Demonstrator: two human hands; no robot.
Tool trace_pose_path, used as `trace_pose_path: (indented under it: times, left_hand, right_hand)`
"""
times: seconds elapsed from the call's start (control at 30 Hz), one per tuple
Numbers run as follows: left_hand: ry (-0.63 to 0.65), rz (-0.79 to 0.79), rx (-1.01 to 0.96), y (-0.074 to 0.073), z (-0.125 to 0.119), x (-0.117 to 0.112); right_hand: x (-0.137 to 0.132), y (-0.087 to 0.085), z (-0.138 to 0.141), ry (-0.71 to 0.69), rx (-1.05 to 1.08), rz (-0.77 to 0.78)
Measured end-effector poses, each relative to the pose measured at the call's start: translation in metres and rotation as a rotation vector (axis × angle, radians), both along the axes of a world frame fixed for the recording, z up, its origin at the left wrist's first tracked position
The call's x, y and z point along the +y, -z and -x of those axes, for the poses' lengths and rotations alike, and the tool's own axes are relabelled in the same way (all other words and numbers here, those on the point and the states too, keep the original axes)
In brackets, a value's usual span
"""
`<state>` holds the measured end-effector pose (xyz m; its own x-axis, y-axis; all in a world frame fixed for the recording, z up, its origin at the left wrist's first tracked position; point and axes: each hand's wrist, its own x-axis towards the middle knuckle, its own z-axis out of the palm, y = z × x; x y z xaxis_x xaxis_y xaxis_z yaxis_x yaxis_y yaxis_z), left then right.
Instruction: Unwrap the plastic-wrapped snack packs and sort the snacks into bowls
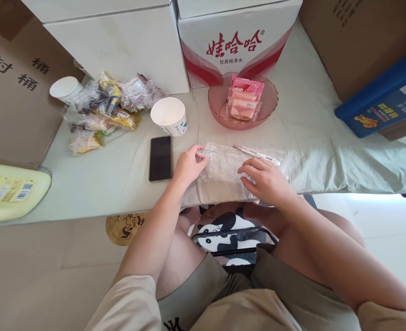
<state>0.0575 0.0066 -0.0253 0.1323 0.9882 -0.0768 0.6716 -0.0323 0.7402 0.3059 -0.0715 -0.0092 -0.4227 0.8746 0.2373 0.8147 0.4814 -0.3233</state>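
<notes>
A clear plastic bag (228, 161) lies flat on the pale cloth-covered table (102, 184) right in front of me. My left hand (188, 164) pinches the bag's left edge between thumb and fingers. My right hand (265, 179) rests on the bag's right part, fingers curled down onto the plastic. A thin white strip (258, 154), perhaps the bag's seal, runs along its far edge.
A black phone (160, 158) lies left of my left hand, with a paper cup (170, 116) behind it. A pink glass bowl (223, 122) holds pink packets (244, 97). Wrapped snacks (102, 110), another cup (65, 88) and cartons (237, 41) line the back.
</notes>
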Motion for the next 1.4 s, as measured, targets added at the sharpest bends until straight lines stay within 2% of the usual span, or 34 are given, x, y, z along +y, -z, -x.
trace_pose_path:
  times: [0.07, 0.13, 0.27, 0.4, 0.63, 0.77, 0.83, 0.93, 1.03, 1.1, 1.2, 1.33, 1.4]
  left_hand:
    - [-0.008, 0.012, -0.027, -0.002, 0.001, 0.000]
    - [-0.018, 0.057, -0.076, -0.005, 0.003, -0.003]
    - [-0.043, 0.268, -0.145, -0.018, 0.010, -0.019]
    - [0.062, 0.473, -0.244, -0.030, 0.016, -0.032]
    - [0.134, 0.633, -0.355, -0.039, 0.038, -0.021]
    - [0.245, 0.787, -0.225, -0.035, 0.035, -0.016]
    - [0.212, 0.760, -0.179, -0.030, 0.025, -0.015]
    - [0.059, 0.538, -0.151, -0.022, 0.010, -0.015]
    - [0.031, 0.351, -0.104, -0.016, 0.004, -0.013]
    - [0.044, 0.291, -0.112, -0.014, 0.006, -0.011]
    - [-0.004, 0.207, -0.159, -0.011, 0.015, -0.008]
    - [-0.098, 0.099, -0.153, -0.009, 0.026, -0.004]
    - [-0.079, 0.148, -0.131, -0.013, 0.031, -0.004]
  right_hand:
    - [0.000, 0.005, 0.005, -0.049, -0.045, 0.078]
    - [0.001, 0.010, 0.004, -0.027, -0.078, 0.135]
    - [0.003, 0.015, -0.001, 0.026, -0.104, 0.225]
    - [0.004, 0.013, 0.000, 0.052, -0.104, 0.277]
    - [0.005, 0.010, 0.000, 0.057, -0.078, 0.311]
    - [0.005, 0.012, -0.001, 0.047, -0.063, 0.299]
    - [0.005, 0.013, -0.001, 0.044, -0.057, 0.294]
    - [0.005, 0.014, -0.001, 0.040, -0.057, 0.299]
    - [0.005, 0.011, -0.003, 0.007, -0.027, 0.267]
    - [0.006, 0.009, -0.006, -0.004, 0.031, 0.222]
    - [0.006, 0.006, -0.010, 0.024, 0.083, 0.188]
    - [0.003, 0.003, -0.005, -0.001, -0.004, 0.295]
    - [0.000, 0.000, 0.001, -0.010, -0.067, 0.367]
